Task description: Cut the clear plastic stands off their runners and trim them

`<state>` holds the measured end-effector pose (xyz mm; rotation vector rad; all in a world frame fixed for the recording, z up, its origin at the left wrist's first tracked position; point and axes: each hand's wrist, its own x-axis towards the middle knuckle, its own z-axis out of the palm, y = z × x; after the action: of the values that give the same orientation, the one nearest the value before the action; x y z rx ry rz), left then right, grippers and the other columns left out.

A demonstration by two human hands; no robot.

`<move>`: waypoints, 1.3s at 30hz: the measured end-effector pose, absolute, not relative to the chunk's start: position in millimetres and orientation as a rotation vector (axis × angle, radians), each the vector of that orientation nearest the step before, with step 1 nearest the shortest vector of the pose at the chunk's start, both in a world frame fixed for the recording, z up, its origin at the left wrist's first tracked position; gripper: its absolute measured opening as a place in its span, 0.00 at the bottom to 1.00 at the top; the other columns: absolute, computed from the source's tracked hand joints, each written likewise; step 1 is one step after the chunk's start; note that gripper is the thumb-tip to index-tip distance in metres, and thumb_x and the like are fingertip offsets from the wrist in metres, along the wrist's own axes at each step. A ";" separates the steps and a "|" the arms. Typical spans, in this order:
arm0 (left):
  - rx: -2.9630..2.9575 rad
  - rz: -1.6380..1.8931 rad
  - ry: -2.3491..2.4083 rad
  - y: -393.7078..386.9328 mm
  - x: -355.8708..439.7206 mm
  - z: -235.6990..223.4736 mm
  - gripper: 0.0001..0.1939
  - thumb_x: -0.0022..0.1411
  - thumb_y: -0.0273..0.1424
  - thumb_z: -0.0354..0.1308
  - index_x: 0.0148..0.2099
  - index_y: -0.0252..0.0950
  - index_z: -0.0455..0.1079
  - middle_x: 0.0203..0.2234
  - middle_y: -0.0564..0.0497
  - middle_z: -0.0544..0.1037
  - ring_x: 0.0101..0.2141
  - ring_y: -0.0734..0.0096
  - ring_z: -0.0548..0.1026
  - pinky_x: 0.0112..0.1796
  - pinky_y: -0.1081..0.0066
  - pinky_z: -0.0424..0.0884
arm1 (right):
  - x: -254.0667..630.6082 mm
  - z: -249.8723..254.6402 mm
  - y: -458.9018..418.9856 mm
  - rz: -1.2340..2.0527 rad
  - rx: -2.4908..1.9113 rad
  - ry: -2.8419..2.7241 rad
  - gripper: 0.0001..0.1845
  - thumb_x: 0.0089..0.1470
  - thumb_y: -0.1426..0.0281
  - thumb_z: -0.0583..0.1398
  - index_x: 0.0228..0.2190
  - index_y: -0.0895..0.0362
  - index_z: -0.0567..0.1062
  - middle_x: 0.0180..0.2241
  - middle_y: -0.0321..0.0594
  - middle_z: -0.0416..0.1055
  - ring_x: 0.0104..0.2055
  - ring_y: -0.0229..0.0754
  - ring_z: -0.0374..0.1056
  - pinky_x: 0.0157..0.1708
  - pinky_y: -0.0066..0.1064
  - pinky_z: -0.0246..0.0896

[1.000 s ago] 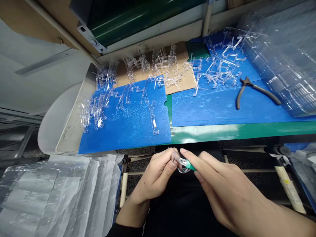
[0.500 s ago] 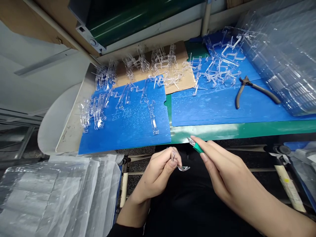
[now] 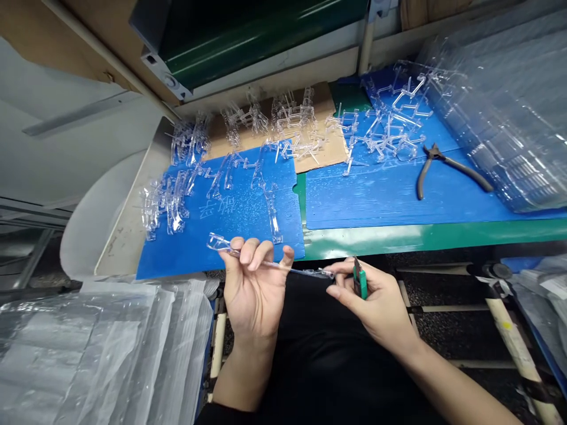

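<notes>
At the near edge of a green table (image 3: 398,236), a clear plastic strip (image 3: 305,272) stretches between a person's two bare hands, held in the air and sloping slightly down from left to right. Its left end juts past the left hand (image 3: 254,280), appearing over the near edge of a blue sheet (image 3: 239,227); its right end meets the fingertips of the right hand (image 3: 370,298), though how firmly they pinch it cannot be told. The left hand grips the strip between thumb and curled fingers, palm turned toward the wearer, little finger lifted apart from the others, wrist bent upright above a dark sleeve (image 3: 230,415). The right hand is closed around a small green knife (image 3: 362,284), its dark blade pointing up toward the table, with the forearm slanting in from the lower right corner of the view. More clear plastic pieces (image 3: 177,203) crowd the left side of the blue sheet, and others stand on brown cardboard (image 3: 330,154) toward the far edge. A second blue sheet (image 3: 367,203), to the right, carries a loose heap of clear parts (image 3: 390,133) and a pair of pliers (image 3: 435,153), handles spread, near stacked clear trays (image 3: 505,124) at the right end.
</notes>
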<state>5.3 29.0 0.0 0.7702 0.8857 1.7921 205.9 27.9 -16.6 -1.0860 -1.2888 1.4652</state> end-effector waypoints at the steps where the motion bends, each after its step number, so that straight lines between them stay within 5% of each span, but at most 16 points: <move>1: 0.750 1.787 0.868 28.4 6.2 -1.4 0.19 0.84 0.49 0.50 0.44 0.43 0.69 0.29 0.59 0.65 0.27 0.79 0.62 0.53 0.70 0.80 | 203.3 -18.4 27.0 1.464 -1.068 -1.260 0.09 0.62 0.63 0.72 0.37 0.57 0.85 0.29 0.36 0.73 0.25 0.35 0.61 0.25 0.29 0.60; 5: 0.797 1.704 1.061 23.9 6.3 -4.5 0.23 0.84 0.53 0.43 0.52 0.46 0.72 0.48 0.51 0.78 0.47 0.71 0.78 0.57 0.57 0.80 | 204.5 -26.7 29.1 1.417 -1.065 -1.123 0.13 0.64 0.60 0.71 0.35 0.57 0.85 0.31 0.37 0.75 0.22 0.32 0.56 0.21 0.28 0.52; 7: 1.045 1.805 1.345 20.5 0.8 -2.3 0.27 0.82 0.57 0.39 0.59 0.48 0.70 0.60 0.46 0.76 0.63 0.58 0.74 0.60 0.49 0.78 | 211.1 -28.1 33.4 1.314 -1.090 -1.071 0.12 0.65 0.61 0.72 0.36 0.57 0.85 0.32 0.37 0.75 0.22 0.32 0.56 0.22 0.29 0.53; 11: 2.127 1.911 1.698 11.7 -9.9 9.3 0.33 0.74 0.56 0.62 0.72 0.47 0.63 0.69 0.42 0.70 0.72 0.45 0.64 0.69 0.43 0.64 | 223.3 -15.4 41.4 1.077 -1.049 -1.223 0.04 0.62 0.69 0.74 0.34 0.53 0.86 0.27 0.34 0.72 0.27 0.37 0.63 0.29 0.32 0.60; 13: 2.512 1.379 1.580 9.3 -8.4 15.5 0.37 0.72 0.48 0.68 0.74 0.40 0.62 0.69 0.37 0.71 0.71 0.42 0.67 0.70 0.43 0.59 | 224.1 -4.8 42.7 1.060 -0.964 -1.391 0.03 0.62 0.71 0.73 0.34 0.53 0.87 0.26 0.34 0.73 0.27 0.38 0.65 0.29 0.33 0.62; 15: 2.560 0.942 1.391 9.4 -3.2 19.2 0.23 0.79 0.38 0.62 0.69 0.36 0.66 0.62 0.36 0.78 0.63 0.49 0.76 0.68 0.47 0.61 | 222.0 4.2 42.4 1.072 -0.845 -1.528 0.03 0.63 0.73 0.72 0.35 0.53 0.87 0.28 0.35 0.77 0.26 0.39 0.67 0.28 0.33 0.64; 17: 2.489 0.808 1.292 10.4 2.0 19.4 0.11 0.82 0.28 0.54 0.61 0.36 0.70 0.50 0.42 0.85 0.50 0.58 0.82 0.60 0.53 0.67 | 220.3 10.2 41.2 1.080 -0.778 -1.624 0.03 0.64 0.74 0.71 0.38 0.54 0.86 0.30 0.36 0.79 0.28 0.38 0.70 0.30 0.32 0.68; 20: 2.346 0.924 1.327 9.7 4.6 15.9 0.10 0.80 0.22 0.52 0.55 0.37 0.71 0.40 0.47 0.84 0.39 0.64 0.80 0.48 0.62 0.71 | 223.8 14.5 38.5 1.079 -0.883 -1.717 0.10 0.67 0.69 0.71 0.48 0.54 0.82 0.39 0.38 0.81 0.34 0.39 0.76 0.32 0.29 0.72; 24: 2.199 1.057 1.409 6.6 0.6 13.7 0.08 0.81 0.24 0.51 0.52 0.38 0.71 0.38 0.49 0.80 0.39 0.65 0.77 0.43 0.66 0.69 | 235.3 18.0 33.2 0.848 -1.087 -1.954 0.12 0.77 0.68 0.58 0.57 0.54 0.75 0.48 0.44 0.81 0.44 0.44 0.80 0.42 0.33 0.73; 29: 2.223 1.156 1.409 7.4 -2.1 14.3 0.14 0.85 0.38 0.48 0.46 0.39 0.70 0.33 0.50 0.78 0.32 0.65 0.70 0.42 0.61 0.62 | 239.1 27.9 26.1 0.569 -1.090 -2.182 0.12 0.79 0.70 0.53 0.52 0.57 0.77 0.36 0.41 0.77 0.29 0.39 0.73 0.30 0.31 0.63; 39: 2.323 1.195 1.426 4.5 2.7 16.2 0.17 0.84 0.41 0.51 0.42 0.38 0.70 0.29 0.52 0.77 0.29 0.68 0.71 0.42 0.58 0.58 | 240.1 37.2 16.5 0.593 -1.055 -2.258 0.14 0.80 0.68 0.53 0.51 0.56 0.78 0.34 0.37 0.76 0.26 0.38 0.73 0.27 0.31 0.60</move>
<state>2.7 4.5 16.2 2.3231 1.4262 1.1948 240.1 16.5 37.2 -1.0547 -2.2584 0.5930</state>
